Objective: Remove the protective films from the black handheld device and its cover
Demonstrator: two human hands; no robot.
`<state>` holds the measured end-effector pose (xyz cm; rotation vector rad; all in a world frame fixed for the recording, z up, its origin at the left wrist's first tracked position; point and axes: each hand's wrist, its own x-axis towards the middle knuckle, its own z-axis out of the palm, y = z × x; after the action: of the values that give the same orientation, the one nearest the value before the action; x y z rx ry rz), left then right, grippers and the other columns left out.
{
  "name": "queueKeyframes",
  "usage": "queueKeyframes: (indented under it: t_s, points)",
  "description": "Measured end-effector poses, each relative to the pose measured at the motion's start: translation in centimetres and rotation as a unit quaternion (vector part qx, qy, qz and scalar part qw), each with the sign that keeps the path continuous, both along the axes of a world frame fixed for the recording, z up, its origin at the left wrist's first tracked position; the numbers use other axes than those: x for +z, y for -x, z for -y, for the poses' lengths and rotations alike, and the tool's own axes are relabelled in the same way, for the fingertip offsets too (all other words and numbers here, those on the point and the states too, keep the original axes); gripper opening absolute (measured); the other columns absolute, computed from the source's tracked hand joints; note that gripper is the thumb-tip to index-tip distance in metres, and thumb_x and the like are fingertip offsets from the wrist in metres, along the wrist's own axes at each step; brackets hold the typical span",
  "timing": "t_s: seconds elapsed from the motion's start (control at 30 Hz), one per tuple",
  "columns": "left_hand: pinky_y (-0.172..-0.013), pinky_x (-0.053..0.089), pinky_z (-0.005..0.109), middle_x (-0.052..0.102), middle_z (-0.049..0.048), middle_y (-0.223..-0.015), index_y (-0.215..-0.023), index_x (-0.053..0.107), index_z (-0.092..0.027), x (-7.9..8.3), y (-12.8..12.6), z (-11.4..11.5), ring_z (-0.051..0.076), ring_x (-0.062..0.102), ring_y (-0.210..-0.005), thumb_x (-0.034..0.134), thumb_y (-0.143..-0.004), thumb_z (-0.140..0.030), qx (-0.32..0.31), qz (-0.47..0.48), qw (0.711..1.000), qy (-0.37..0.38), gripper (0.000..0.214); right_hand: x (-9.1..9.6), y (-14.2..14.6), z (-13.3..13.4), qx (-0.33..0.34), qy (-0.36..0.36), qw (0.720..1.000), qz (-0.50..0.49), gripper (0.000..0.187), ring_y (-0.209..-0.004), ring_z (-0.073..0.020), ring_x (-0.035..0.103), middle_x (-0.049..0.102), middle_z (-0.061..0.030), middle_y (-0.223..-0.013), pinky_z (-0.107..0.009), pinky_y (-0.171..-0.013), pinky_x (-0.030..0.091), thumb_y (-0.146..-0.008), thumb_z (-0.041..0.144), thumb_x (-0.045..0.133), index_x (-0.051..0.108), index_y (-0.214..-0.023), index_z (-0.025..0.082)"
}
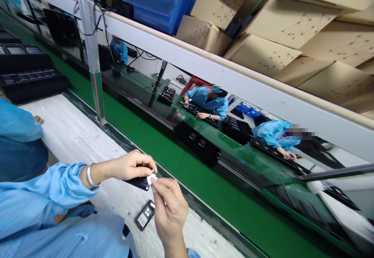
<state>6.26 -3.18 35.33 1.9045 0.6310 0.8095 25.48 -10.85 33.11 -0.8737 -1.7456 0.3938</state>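
Note:
My left hand (133, 165), with a silver bracelet (89, 175) on its wrist, is closed on a black handheld device (139, 182), most of which lies under the fingers. A small white piece (151, 179), perhaps cloth or paper, sits against the end of that device. Thumb and fingers of my right hand (171, 203) pinch this white piece. Below the hands, a second black device (145, 215) with white labels on its face lies on the white worktop (117, 203).
A green conveyor belt (128, 127) runs beyond the worktop, with a black tray (198, 143) on it. A metal post (93, 55) stands at its edge. Cardboard boxes (280, 28) and a blue bin (157, 4) fill the shelf above. Co-workers in blue sit opposite; another sleeve (19, 123) is at left.

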Motion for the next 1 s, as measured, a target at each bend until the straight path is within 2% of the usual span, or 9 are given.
queueKeyframes:
  t_s: [0.17, 0.23, 0.33, 0.43, 0.57, 0.73, 1.0]
  points:
    - [-0.058, 0.043, 0.018, 0.064, 0.0021, -0.073, -0.103, 0.069, -0.01, -0.2, 0.8, -0.4, 0.011, 0.054, -0.062, 0.057, -0.093, -0.038, 0.029, 0.014, 0.999, 0.033, 0.032, -0.5, -0.3, 1.8, 0.075, -0.028, 0.993, 0.092, 0.035, -0.079, -0.0168, 0.056, 0.065, -0.0056, -0.091, -0.033, -0.068, 0.045, -0.085, 0.001, 0.052, 0.065, -0.111, 0.02]
    - [-0.06, 0.043, 0.019, 0.064, 0.0025, -0.074, -0.104, 0.069, -0.01, 0.1, 1.0, -0.6, 0.011, 0.055, -0.064, 0.057, -0.094, -0.037, 0.038, 0.006, 0.999, 0.016, 0.031, -0.6, -0.9, 1.9, 0.09, -0.016, 0.993, 0.079, 0.033, -0.078, -0.0164, 0.056, 0.064, -0.0051, -0.089, -0.032, -0.066, 0.045, -0.085, 0.001, 0.051, 0.065, -0.109, 0.019]
    - [-0.062, 0.044, 0.019, 0.066, 0.0033, -0.075, -0.102, 0.071, -0.011, 0.6, 0.9, -0.7, 0.011, 0.056, -0.065, 0.056, -0.094, -0.035, 0.022, -0.026, 0.999, -0.024, 0.029, -0.4, -1.9, 1.2, 0.042, 0.011, 0.999, 0.009, 0.035, -0.085, -0.0159, 0.059, 0.063, -0.0047, -0.093, -0.031, -0.071, 0.048, -0.086, -0.001, 0.054, 0.066, -0.11, 0.021]
    - [-0.06, 0.043, 0.019, 0.067, 0.0028, -0.075, -0.101, 0.07, -0.011, 0.9, 0.6, -0.7, 0.011, 0.054, -0.062, 0.056, -0.094, -0.034, 0.01, -0.032, 0.999, -0.023, 0.028, 0.3, -1.9, 0.4, 0.007, -0.002, 1.0, -0.025, 0.033, -0.085, -0.0156, 0.06, 0.062, -0.0044, -0.095, -0.031, -0.072, 0.049, -0.086, 0.0, 0.057, 0.067, -0.108, 0.022]
    - [-0.061, 0.043, 0.019, 0.066, 0.0018, -0.074, -0.102, 0.07, -0.011, 0.7, 0.2, -0.7, 0.011, 0.054, -0.062, 0.056, -0.094, -0.032, 0.0, -0.032, 0.999, -0.017, 0.026, 0.8, -0.7, -0.3, 0.034, 0.006, 0.999, -0.002, 0.029, -0.083, -0.0156, 0.06, 0.063, -0.0046, -0.093, -0.031, -0.071, 0.049, -0.087, 0.003, 0.056, 0.066, -0.107, 0.021]
    - [-0.064, 0.045, 0.019, 0.068, 0.0043, -0.079, -0.097, 0.07, -0.011, 0.2, -0.1, -0.5, 0.012, 0.059, -0.069, 0.057, -0.093, -0.034, -0.011, -0.012, 1.0, 0.016, 0.026, 0.7, -0.3, -0.9, 0.021, 0.017, 1.0, -0.004, 0.024, -0.082, -0.0148, 0.062, 0.065, -0.0039, -0.091, -0.029, -0.071, 0.05, -0.089, 0.005, 0.058, 0.068, -0.102, 0.022]
    - [-0.055, 0.038, 0.018, 0.061, 0.0006, -0.07, -0.098, 0.068, -0.01, -0.2, -0.4, -0.3, 0.01, 0.05, -0.06, 0.058, -0.092, -0.038, -0.011, 0.018, 0.997, 0.071, 0.03, 0.9, -0.6, -0.2, 0.034, 0.019, 0.999, -0.016, 0.024, -0.082, -0.0143, 0.062, 0.065, -0.0032, -0.09, -0.029, -0.071, 0.05, -0.088, 0.004, 0.058, 0.067, -0.101, 0.021]
